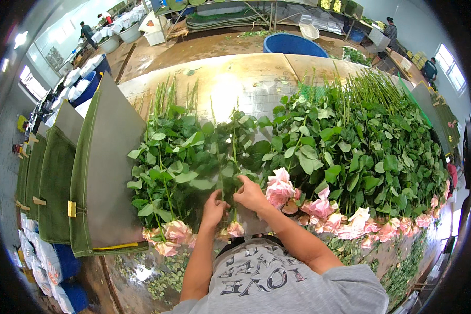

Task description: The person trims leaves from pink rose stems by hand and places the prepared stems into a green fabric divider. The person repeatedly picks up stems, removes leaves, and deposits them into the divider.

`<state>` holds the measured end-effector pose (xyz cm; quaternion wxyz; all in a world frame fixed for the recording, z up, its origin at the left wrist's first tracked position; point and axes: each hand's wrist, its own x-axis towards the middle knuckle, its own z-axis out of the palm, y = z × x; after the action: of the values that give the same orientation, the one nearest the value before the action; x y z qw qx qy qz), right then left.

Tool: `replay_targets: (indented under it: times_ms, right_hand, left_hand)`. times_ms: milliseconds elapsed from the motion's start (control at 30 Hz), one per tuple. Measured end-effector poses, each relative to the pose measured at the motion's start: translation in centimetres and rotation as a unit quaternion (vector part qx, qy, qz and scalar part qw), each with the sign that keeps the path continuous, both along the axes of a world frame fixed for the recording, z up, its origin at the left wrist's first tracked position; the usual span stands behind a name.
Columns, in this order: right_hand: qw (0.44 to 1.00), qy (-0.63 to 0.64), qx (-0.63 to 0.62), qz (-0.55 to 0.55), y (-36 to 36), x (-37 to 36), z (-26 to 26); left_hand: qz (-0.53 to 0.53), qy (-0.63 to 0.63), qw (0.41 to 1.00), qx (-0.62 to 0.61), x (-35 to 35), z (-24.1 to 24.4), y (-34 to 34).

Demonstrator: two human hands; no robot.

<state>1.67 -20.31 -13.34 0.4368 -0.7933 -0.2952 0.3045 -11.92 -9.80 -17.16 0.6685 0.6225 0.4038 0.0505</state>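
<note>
Long-stemmed pink roses lie across a metal-topped table (pixel 255 84), blooms towards me. My left hand (pixel 215 210) has its fingers curled at a rose stem in the middle. Just right of it, my right hand (pixel 251 192) touches the leafy stem of another rose, whose pale pink bloom (pixel 234 229) lies below the hands. A smaller group of roses (pixel 176 231) is at the left. To the right is a large, dense heap of roses (pixel 361 219), its green stems pointing away from me. Whether either hand grips its stem is hard to tell.
Grey panels (pixel 112 168) edged with green fabric (pixel 57 188) and clips stand at the left. Beyond the table are a blue tub (pixel 294 44) and shelving. Fallen leaves (pixel 161 278) litter the wet floor. Other people (pixel 390 33) work far off.
</note>
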Motion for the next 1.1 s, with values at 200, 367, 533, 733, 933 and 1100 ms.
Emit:
replay_targets:
  times_ms: [200,367,533,733,933,1100]
  right_hand:
    - [0.997,0.048,0.019,-0.061,-0.6,-0.5,0.1]
    - [0.994,0.102,0.038,-0.016,-0.2,-0.4,0.0]
    - [0.992,0.107,0.059,-0.012,-0.4,0.6,-0.9]
    - [0.975,-0.179,-0.123,0.038,-1.2,1.6,-2.2]
    - [0.976,-0.176,-0.113,0.058,-0.9,2.2,-2.0]
    - [0.998,0.001,0.067,-0.021,-2.2,3.3,0.3]
  left_hand:
    - [0.022,-0.038,0.993,-0.109,0.2,3.7,-0.4]
    - [-0.003,-0.017,0.994,-0.112,1.2,3.3,-0.4]
    - [0.017,-0.069,0.982,-0.177,1.2,2.5,0.0]
    - [0.120,-0.235,0.876,-0.404,-0.6,2.8,2.0]
    - [0.090,-0.267,0.887,-0.365,-0.5,3.8,3.9]
    - [0.069,-0.191,0.939,-0.278,-0.6,2.6,3.8]
